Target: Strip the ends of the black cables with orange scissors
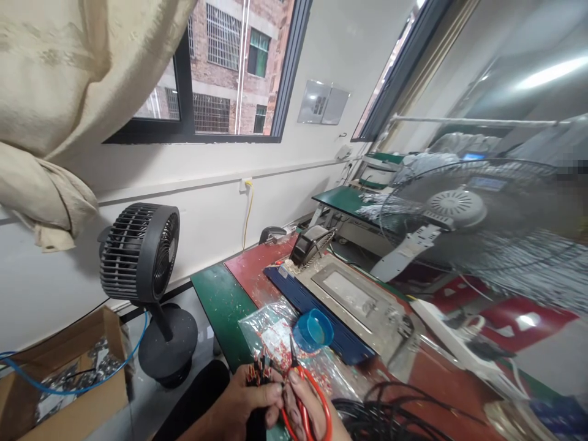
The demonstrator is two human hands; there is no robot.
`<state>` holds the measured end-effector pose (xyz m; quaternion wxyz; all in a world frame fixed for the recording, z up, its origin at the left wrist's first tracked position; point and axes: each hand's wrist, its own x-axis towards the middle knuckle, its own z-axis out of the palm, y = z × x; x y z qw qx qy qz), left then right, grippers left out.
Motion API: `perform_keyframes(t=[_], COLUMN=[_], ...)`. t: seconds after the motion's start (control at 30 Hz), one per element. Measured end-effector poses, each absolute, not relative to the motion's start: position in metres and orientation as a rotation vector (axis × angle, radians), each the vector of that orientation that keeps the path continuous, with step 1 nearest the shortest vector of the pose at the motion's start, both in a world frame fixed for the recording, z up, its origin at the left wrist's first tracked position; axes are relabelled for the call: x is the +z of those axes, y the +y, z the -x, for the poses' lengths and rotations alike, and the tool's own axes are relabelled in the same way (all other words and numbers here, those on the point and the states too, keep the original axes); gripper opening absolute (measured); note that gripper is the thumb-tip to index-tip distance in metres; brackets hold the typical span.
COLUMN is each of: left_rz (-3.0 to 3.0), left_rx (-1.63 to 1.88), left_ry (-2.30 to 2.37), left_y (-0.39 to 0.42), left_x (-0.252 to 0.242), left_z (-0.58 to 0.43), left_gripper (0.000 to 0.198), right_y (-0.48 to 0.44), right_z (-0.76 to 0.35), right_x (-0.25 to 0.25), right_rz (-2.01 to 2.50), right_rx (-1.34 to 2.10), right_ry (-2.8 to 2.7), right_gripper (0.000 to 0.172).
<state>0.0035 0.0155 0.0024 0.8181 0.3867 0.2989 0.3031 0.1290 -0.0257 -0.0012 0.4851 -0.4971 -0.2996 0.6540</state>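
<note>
At the bottom edge of the head view, my left hand (245,401) is closed round a bundle of thin black wires (260,372) whose stripped ends point up. Right beside it, my right hand (310,410) grips red-handled scissors (307,404), their blades pointing up towards the wire ends. Just beyond the hands lies a clear plastic bag with small red and white bits (275,334) and a small blue round cup (313,331).
A grey metal machine on a blue base (349,294) stands on the red and green bench (220,300). A black floor fan (140,254) and a cardboard box (68,373) are at left. A large mesh fan (482,220) fills the right. Black cables (390,416) coil at bottom.
</note>
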Motion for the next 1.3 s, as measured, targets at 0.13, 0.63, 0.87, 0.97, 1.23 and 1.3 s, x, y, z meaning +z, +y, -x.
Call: perform_keyframes(t=[0.13, 0.63, 0.87, 0.97, 1.23, 1.3], left_rz=[-0.812, -0.822, -0.82, -0.81, -0.738, -0.722], left_rx=[0.663, 0.739, 0.704, 0.711, 0.683, 0.687], left_ry=[0.671, 0.719, 0.724, 0.691, 0.692, 0.704], left_y=[0.015, 0.013, 0.012, 0.013, 0.013, 0.012], left_x=[-0.001, -0.017, -0.004, -0.003, -0.003, -0.001], left_z=[-0.004, -0.007, -0.006, -0.006, -0.004, -0.004], left_gripper=[0.037, 0.033, 0.032, 0.032, 0.032, 0.029], right_y=[-0.022, -0.024, -0.023, -0.023, -0.023, -0.023], right_z=[-0.131, -0.134, -0.133, -0.132, -0.134, -0.134], right_x=[-0.003, -0.01, -0.018, -0.015, -0.02, -0.021], right_rz=[1.169, 1.312, 1.214, 1.214, 1.246, 1.254], right_rx=[1.563, 1.423, 1.584, 1.592, 1.585, 1.567], right_ry=[-0.883, -0.985, -0.83, -0.801, -0.722, -0.695], right_gripper=[0.055, 0.052, 0.055, 0.052, 0.049, 0.051])
